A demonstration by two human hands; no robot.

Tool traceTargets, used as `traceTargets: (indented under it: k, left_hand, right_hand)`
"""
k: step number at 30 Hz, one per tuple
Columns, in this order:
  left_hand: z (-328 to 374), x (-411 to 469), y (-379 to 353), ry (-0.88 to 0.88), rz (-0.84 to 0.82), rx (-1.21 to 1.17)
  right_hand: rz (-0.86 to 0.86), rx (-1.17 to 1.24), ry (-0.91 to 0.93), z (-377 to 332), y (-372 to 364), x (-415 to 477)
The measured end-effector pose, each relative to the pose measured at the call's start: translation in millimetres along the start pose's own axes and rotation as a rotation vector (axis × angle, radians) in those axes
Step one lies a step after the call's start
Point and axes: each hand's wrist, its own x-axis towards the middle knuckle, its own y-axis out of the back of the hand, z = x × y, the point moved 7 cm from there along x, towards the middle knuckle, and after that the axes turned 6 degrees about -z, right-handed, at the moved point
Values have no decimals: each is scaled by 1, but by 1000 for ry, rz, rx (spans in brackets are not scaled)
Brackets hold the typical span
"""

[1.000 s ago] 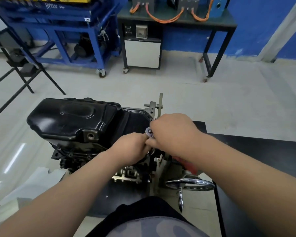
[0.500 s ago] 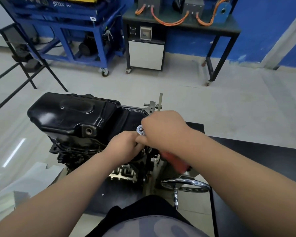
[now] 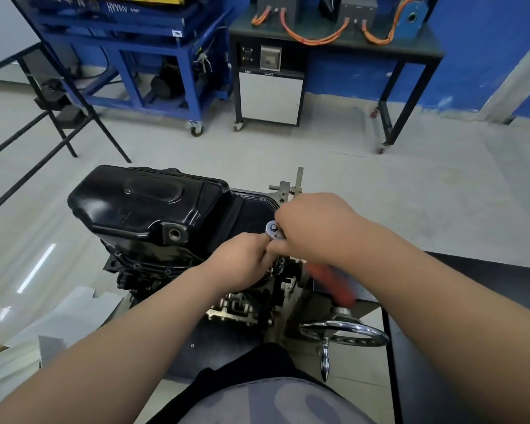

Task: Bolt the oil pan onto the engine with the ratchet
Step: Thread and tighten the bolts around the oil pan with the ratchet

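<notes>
Oil pan (image 3: 153, 206) sat black atop the engine (image 3: 166, 270), toward ten o'clock from both grips. Right grip (image 3: 315, 228) clenched the ratchet (image 3: 273, 230) — chrome head at the pan's four o'clock edge, red handle blurred toward five. Left grip (image 3: 242, 261) curled just under that head; whether it held anything could not be told.

A single head-worn camera looks forward and down, close over the hands (image 3: 288, 240), floor beyond.
</notes>
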Motion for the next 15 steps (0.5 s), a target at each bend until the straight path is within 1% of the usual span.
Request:
traceTargets:
  k: [3,4,6,9,11,12,15]
  left_hand:
    - [2,4,-5,-17,-39,70]
    - [2,5,-6,-12,-48,76]
    - [1,5,-6,2,-41,29]
    - [0,3,-2,14,11,-21]
    - [-2,3,-1,36,40,-38]
    - [-1,3,-1,37,37,-36]
    - [8,7,-2,-3,12,31]
  right_hand:
    - [-64,-69,173,-1,0,1]
    - [-64,-88,194,0,-1,0]
    - [-24,-95,148,4,0,1]
    - [7,-34,-19,11,-3,0]
    - [19,17,-35,11,-5,0]
    - [6,10,-1,10,-6,1]
    - [-26,-41,182,5,-2,6]
